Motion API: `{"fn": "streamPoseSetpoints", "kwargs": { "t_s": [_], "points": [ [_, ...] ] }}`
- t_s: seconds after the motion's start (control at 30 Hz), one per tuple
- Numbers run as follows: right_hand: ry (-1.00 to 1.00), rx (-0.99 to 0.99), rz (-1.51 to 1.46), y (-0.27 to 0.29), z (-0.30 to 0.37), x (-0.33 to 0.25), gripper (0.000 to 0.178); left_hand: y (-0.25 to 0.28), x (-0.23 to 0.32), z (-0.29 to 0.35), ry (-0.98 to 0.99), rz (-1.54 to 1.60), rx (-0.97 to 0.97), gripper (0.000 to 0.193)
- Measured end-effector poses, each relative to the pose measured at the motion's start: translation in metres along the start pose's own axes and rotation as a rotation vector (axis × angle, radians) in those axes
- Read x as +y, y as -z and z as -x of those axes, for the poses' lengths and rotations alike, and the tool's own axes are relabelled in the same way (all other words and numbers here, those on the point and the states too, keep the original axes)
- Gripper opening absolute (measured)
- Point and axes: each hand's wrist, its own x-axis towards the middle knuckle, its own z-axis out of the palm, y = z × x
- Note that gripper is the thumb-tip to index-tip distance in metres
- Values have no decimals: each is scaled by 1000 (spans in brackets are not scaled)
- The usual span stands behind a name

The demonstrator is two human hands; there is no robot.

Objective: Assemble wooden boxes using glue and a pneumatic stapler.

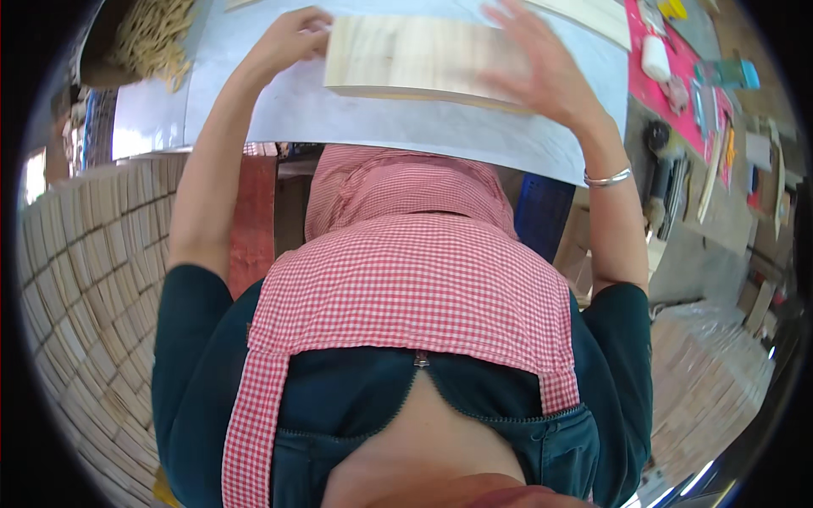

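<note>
A pale wooden block (415, 55), long and rectangular with visible grain, lies on the light grey tabletop (373, 120). I cannot tell whether it is solid or a box. At its left end my left hand (295, 35) has its fingers curled, the fingertips against the block's edge. My right hand (546, 72) is over the block's right end, smeared by motion, with its fingers spread apart. Whether its palm touches the wood is unclear. A silvery bangle (608, 178) circles my right wrist.
A heap of thin tan strips (155, 38) sits at the far left. Stacked wood pieces (102, 279) rise on my left, and a plastic-wrapped stack (707, 372) stands on my right. A pink surface (641, 69) holds a white bottle (655, 57) and a teal-lidded jar (728, 74).
</note>
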Motion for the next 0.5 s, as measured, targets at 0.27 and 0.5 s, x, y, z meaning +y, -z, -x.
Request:
{"fn": "streamPoseSetpoints", "kwargs": {
  "t_s": [0.27, 0.5],
  "points": [
    [-531, 160, -102, 38, 104, -18, 17, -22, -5, 85, -47, 29, 158, 31],
    [-619, 147, -83, 22, 106, -34, 12, -38, 11, 97, -73, -108, 218, 27]
  ]
}}
